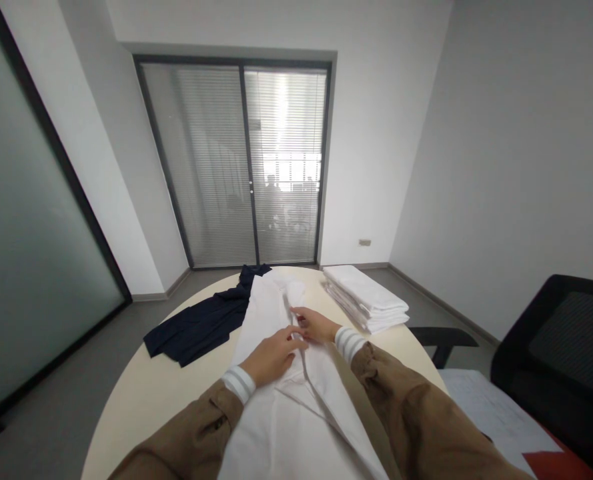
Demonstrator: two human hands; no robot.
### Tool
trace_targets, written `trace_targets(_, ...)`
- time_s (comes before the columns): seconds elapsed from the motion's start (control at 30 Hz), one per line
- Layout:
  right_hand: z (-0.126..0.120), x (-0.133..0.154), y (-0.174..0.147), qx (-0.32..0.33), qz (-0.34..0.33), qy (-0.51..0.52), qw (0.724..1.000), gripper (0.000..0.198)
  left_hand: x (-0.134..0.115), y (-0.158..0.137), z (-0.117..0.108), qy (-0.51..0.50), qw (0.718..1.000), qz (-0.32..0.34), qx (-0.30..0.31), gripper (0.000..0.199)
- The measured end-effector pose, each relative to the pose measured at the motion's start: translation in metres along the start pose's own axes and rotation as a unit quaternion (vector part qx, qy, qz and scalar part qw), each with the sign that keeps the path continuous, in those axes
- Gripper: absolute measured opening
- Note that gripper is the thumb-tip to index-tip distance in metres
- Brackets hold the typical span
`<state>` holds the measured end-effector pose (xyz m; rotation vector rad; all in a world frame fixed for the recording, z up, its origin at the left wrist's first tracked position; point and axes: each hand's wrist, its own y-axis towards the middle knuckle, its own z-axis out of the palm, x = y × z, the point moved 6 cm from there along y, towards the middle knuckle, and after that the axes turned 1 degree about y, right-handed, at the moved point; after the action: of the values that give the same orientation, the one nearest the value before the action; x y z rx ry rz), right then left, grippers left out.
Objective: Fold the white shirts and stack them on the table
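A long white shirt lies lengthwise over the table, its far end towards the door and its near end running down to the bottom edge of the view. Along its middle runs an open front edge with folds. My left hand bends over this edge, thumb and fingers pinching the cloth. Just beyond and to the right, my right hand also pinches the edge, its fingertips close to those of the left. Whether a button sits between the fingers is too small to tell.
A round cream table carries a dark navy garment at the left and a stack of folded white cloth at the right. A black office chair stands right of the table, with papers on its seat.
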<state>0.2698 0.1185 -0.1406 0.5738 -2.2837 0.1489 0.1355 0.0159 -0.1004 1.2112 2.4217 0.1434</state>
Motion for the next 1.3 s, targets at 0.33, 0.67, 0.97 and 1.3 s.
trace_targets(0.33,0.001,0.023,0.007,0.000,-0.063,-0.195,0.979,0.018,0.001,-0.001,0.008,0.009,1.000,0.017,-0.002,0.019)
trace_targets(0.67,-0.001,0.018,-0.003,0.027,-0.124,-0.136,0.983,0.037,0.014,-0.008,0.004,0.036,0.998,-0.039,-0.035,0.020)
trace_targets(0.97,-0.007,0.027,-0.027,-0.011,-0.163,-0.285,0.945,0.043,0.003,-0.011,0.001,0.068,0.996,0.049,-0.034,0.012)
trace_targets(1.3,0.007,0.056,-0.008,0.035,-0.173,-0.404,0.898,0.025,-0.011,-0.014,0.010,0.094,0.980,0.173,0.002,0.019)
